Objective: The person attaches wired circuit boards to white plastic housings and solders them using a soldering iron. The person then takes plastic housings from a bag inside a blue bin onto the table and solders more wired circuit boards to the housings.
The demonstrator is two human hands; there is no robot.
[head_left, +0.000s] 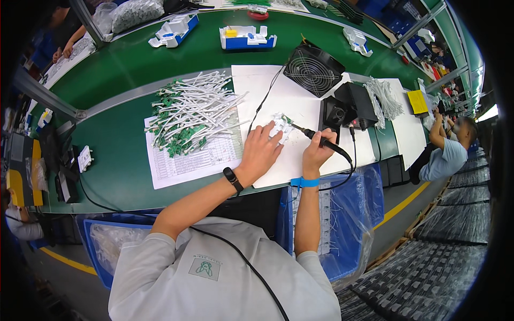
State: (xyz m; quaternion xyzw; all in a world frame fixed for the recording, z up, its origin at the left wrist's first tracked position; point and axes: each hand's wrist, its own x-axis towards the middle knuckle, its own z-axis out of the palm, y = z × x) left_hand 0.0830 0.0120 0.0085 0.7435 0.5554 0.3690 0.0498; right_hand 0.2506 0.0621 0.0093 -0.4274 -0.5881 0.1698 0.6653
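Note:
My left hand (261,151), with a black band on its wrist, steadies a small white plastic part (279,130) on the white sheet, its fingers on the near left side. A bit of green circuit board (287,119) shows at the part's upper edge. Gripped in my right hand (318,155) is a soldering iron (310,133) with a black cable, its tip pointing left and touching or very close to the board. A blue strap (304,182) circles that wrist. Left of my hands lies a heap of white wires (201,101) with green boards, on a printed paper sheet (166,170).
A black fan (314,69) and a black soldering station (356,104) stand beyond my right hand. White wires (385,101) lie farther right. Blue-and-white housings (249,40) sit on the green conveyor (203,53). Blue bins (342,230) flank me below the table; other people sit nearby.

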